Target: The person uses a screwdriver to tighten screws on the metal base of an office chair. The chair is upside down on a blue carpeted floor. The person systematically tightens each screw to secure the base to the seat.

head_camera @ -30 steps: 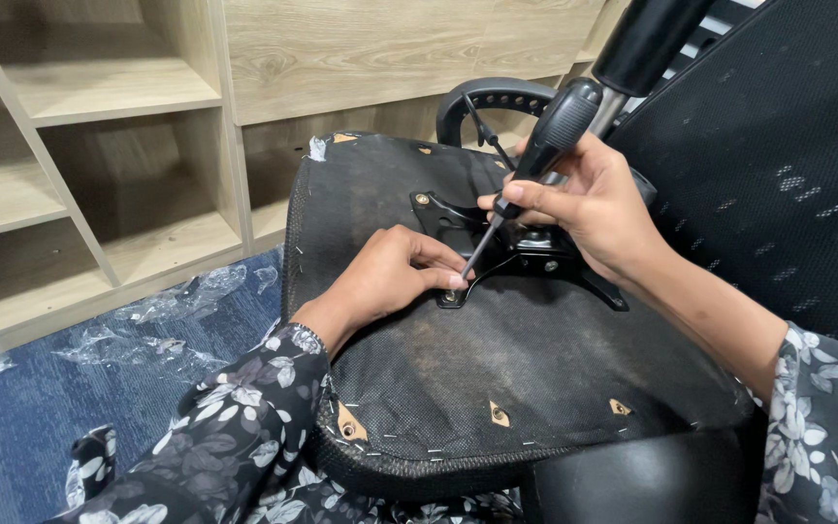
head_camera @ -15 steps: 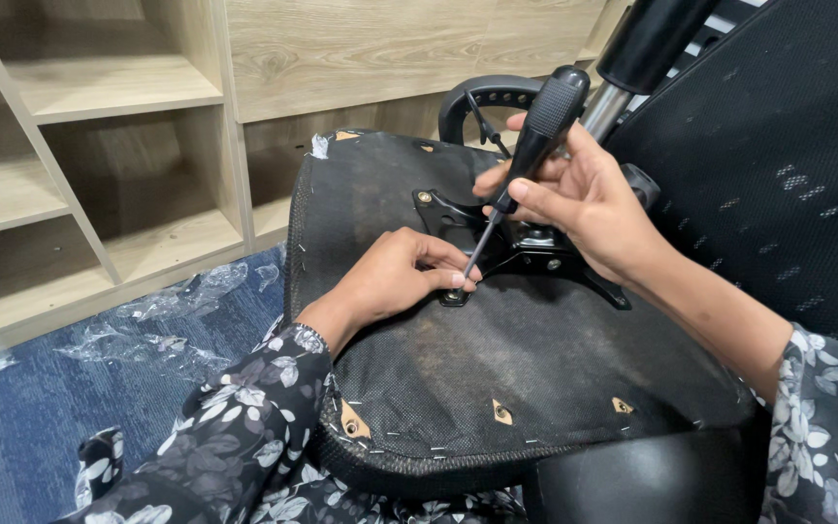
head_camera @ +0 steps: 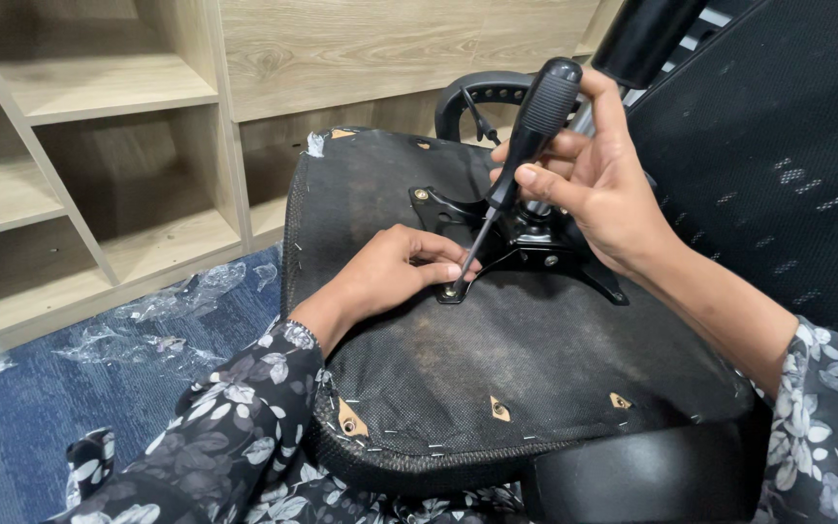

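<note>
An upturned office chair seat (head_camera: 458,388), covered in black fabric, lies in front of me. A black metal bracket plate (head_camera: 526,247) is fixed to its underside. My right hand (head_camera: 598,180) grips a black-handled screwdriver (head_camera: 526,136), whose tip sits on a screw at the bracket's near left corner. My left hand (head_camera: 395,277) rests flat on the seat, its fingertips pinched around that screw beside the screwdriver tip.
Light wooden shelving (head_camera: 99,146) stands at the left and behind. Clear plastic wrap (head_camera: 162,315) lies crumpled on the blue carpet (head_camera: 31,427). A black mesh chair back (head_camera: 788,165) rises at the right, with a curved armrest (head_camera: 482,92) behind the seat.
My right hand has tilted the screwdriver handle a little more upright and turned it; the tip stays on the same screw. My left hand has barely moved.
</note>
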